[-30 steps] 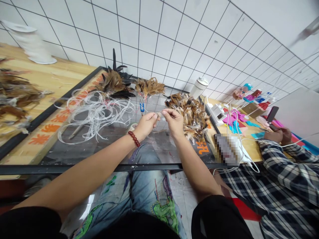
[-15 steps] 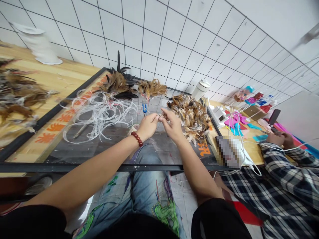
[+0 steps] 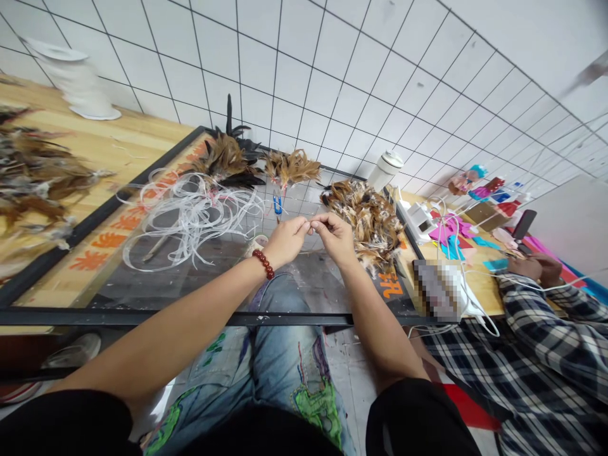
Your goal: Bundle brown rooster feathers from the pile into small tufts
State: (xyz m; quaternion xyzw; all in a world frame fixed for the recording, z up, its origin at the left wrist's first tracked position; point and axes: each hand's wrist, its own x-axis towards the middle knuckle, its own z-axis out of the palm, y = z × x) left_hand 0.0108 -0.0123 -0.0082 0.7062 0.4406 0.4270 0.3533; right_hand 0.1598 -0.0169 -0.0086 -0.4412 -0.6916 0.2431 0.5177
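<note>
My left hand (image 3: 287,240) and my right hand (image 3: 334,235) meet fingertip to fingertip above the glass tabletop, both in a closed pinch. Whatever lies between the fingers is too small to make out. Just beyond them are blue-handled snips (image 3: 277,204) and a bunch of brown feathers (image 3: 292,167). A pale roll (image 3: 258,243), partly hidden, sits by my left wrist. Right of my right hand spreads a heap of brown and white feathers (image 3: 365,221). A tangle of clear plastic strip (image 3: 190,218) lies to the left.
A darker feather bunch (image 3: 225,158) stands near the wall. At the back right is a white bottle (image 3: 386,168); chargers and cables (image 3: 420,220) lie beside it. More feathers (image 3: 38,183) and a white spool (image 3: 78,82) are at left. A co-worker's plaid sleeve (image 3: 532,316) is at right.
My right hand's index finger has come down from a raised position into a pinch against the left fingertips. The feathers, strip and snips stay in place.
</note>
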